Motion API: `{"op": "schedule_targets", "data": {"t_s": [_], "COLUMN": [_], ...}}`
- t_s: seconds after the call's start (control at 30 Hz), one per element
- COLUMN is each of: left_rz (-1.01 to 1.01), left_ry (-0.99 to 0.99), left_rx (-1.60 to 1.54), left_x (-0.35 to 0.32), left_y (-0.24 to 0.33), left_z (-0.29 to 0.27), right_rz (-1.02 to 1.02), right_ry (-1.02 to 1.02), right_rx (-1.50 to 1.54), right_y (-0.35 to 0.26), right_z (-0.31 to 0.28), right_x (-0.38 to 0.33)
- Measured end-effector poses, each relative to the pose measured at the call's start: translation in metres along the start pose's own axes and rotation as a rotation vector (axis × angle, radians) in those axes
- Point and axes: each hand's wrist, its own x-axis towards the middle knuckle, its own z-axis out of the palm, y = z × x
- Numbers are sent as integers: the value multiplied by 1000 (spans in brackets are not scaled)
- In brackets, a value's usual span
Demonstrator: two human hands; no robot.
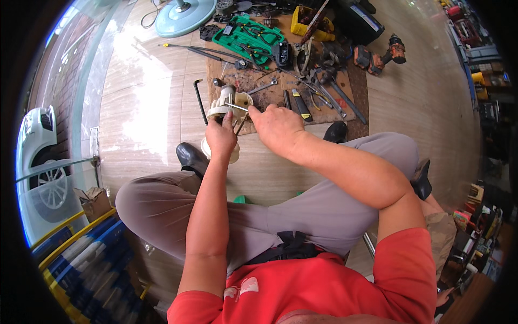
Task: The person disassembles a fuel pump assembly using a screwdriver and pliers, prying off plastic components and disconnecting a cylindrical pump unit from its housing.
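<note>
A cream plastic pump assembly [218, 110], which looks like a fuel pump unit, hangs above the floor between my knees. My left hand [221, 137] is closed around its near side, with the thumb pointing up along it. A pale round plastic base [234, 155] shows below that hand, and a black bent tube [200, 101] stands out at the left. My right hand [278, 125] is closed on a thin metal tool [236, 107], probably a screwdriver. Its shaft reaches left across the top of the assembly. The tool's handle is hidden in my fingers.
Ahead lies a stained cardboard sheet [259, 81] with pliers, wrenches and a yellow-black utility knife [301, 105]. Beyond are an open green tool case [249, 38] and a yellow container [305, 22]. An orange-black cordless drill [380, 55] rests to the right. Another person's leg [440, 229] shows at right.
</note>
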Motion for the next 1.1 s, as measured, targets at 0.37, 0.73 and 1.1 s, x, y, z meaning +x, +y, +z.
{"op": "schedule_targets", "data": {"t_s": [0.37,0.73,1.1], "left_rz": [-32,-18,-237], "left_ry": [-63,-44,-242], "left_rx": [-237,-203,-386], "left_x": [-8,-8,-4], "left_y": [22,28,28], "left_z": [-27,-31,-42], "right_rz": [-43,-8,-104], "right_ry": [-31,-30,134], "right_rx": [77,412,347], "right_y": [14,10,18], "right_z": [-20,-25,19], "right_x": [6,5,3]}}
